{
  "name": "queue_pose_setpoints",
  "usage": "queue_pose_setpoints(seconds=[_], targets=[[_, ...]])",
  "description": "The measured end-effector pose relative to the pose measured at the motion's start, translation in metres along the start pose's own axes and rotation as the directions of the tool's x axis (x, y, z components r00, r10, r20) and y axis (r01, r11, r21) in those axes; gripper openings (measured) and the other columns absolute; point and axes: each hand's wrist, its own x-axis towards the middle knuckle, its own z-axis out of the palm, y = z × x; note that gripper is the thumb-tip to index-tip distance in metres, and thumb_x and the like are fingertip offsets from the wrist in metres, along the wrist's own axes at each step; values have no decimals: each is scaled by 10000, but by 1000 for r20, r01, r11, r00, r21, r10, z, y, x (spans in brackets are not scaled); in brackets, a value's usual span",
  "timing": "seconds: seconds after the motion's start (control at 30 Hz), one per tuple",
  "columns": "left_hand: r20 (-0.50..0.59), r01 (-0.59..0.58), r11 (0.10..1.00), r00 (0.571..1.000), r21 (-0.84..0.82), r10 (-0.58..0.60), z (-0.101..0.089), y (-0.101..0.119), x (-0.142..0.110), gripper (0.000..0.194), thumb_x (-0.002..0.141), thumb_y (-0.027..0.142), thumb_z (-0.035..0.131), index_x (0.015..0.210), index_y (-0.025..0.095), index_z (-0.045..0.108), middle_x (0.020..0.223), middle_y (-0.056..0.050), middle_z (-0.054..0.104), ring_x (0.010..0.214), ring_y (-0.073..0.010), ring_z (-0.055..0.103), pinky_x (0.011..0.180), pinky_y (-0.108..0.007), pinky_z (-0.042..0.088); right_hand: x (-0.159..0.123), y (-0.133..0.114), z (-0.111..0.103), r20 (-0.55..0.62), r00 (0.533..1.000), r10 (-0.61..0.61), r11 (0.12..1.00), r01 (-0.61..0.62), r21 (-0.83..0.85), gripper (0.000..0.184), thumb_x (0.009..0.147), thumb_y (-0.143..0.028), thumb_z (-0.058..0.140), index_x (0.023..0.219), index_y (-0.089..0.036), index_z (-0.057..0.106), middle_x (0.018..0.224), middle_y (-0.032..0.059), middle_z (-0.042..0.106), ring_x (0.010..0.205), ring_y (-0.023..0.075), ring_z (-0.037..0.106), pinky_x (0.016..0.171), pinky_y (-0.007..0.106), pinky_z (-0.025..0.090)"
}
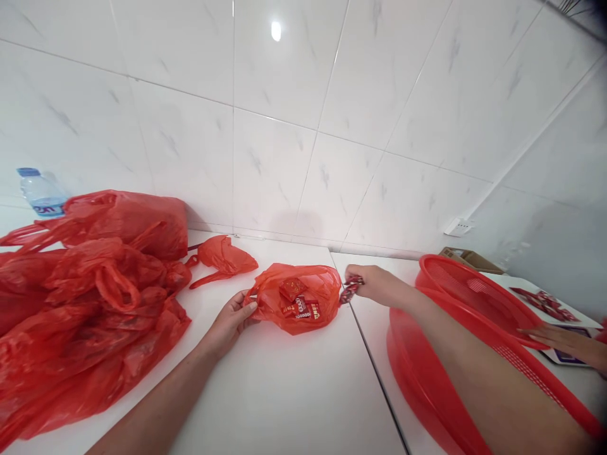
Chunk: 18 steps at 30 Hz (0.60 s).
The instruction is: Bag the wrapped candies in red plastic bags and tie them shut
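Observation:
A thin red plastic bag (pixel 270 284) lies spread open on the white table. My left hand (pixel 232 321) pinches its left rim between thumb and fingers. Several small red packets (pixel 301 308) with pale printing rest inside it. At the bag's right edge, my right hand (pixel 374 284) is closed around a bunch of small dark red and white wrapped packets (pixel 351 291); their exact kind and number are hard to make out.
Crumpled red bags (pixel 95 303) pile up at left, near a water bottle (pixel 42 193). A small red bag (pixel 225 256) lies by the wall. Red baskets (pixel 439 303) stand at right, where another person's hand (pixel 559 340) touches a rim near a scale and packets (pixel 545 303).

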Motion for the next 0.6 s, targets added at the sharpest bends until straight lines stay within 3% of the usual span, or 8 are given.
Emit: queue_pose_setpoints(seconds=[0.1, 0.2, 0.33, 0.47, 0.53, 0.6], targets=[[16, -10, 1000, 1000, 4, 10, -2, -1, 0, 320, 819, 312, 648, 1101, 192, 557, 1081, -84, 639, 931, -193, 626, 815, -323, 502, 25, -18, 17, 67, 997, -40, 999, 40, 4, 235, 707, -189, 558, 917, -293, 582, 791, -61, 641, 656, 117, 542, 562, 211, 341], [34, -21, 1000, 999, 10, 20, -3, -2, 0, 305, 829, 313, 635, 1100, 197, 556, 1091, -83, 634, 951, -198, 619, 822, -325, 494, 40, -22, 32, 52, 999, 2, 1000, -2, -13, 427, 684, -225, 610, 1095, -326, 550, 928, -33, 650, 693, 136, 560, 574, 229, 345], [39, -12, 1000, 999, 24, 11, -3, -2, 1, 303, 832, 325, 632, 1097, 199, 557, 1067, -79, 640, 922, -189, 616, 797, -315, 491, 52, -14, 49, -59, 990, 130, 991, -132, -25, 334, 742, -285, 576, 1075, -273, 583, 1095, 24, 617, 880, 191, 583, 693, 276, 383], [26, -6, 1000, 1000, 23, 5, -2, -1, 2, 309, 815, 333, 650, 1085, 210, 564, 1038, -60, 646, 887, -173, 611, 766, -289, 486, 58, -1, 69, -213, 914, 346, 938, -340, 63, 554, 832, -365, 464, 1352, -216, 343, 1355, 122, 435, 1029, 232, 558, 792, 331, 411], [23, -5, 1000, 1000, 19, 5, -1, -1, 1, 298, 809, 335, 656, 1068, 214, 571, 1021, -52, 648, 883, -172, 609, 755, -282, 483, 60, 7, 81, -220, 865, 450, 893, -429, 139, 648, 849, -408, 442, 1413, -183, 216, 1400, 167, 367, 1050, 245, 556, 792, 344, 432], [21, -11, 1000, 1000, 18, 11, -1, -1, 1, 283, 810, 336, 654, 1053, 216, 575, 1008, -46, 649, 872, -168, 607, 751, -278, 482, 62, 15, 91, -169, 832, 528, 844, -493, 212, 699, 843, -428, 476, 1422, -156, 193, 1364, 194, 403, 1048, 261, 563, 768, 352, 456]])
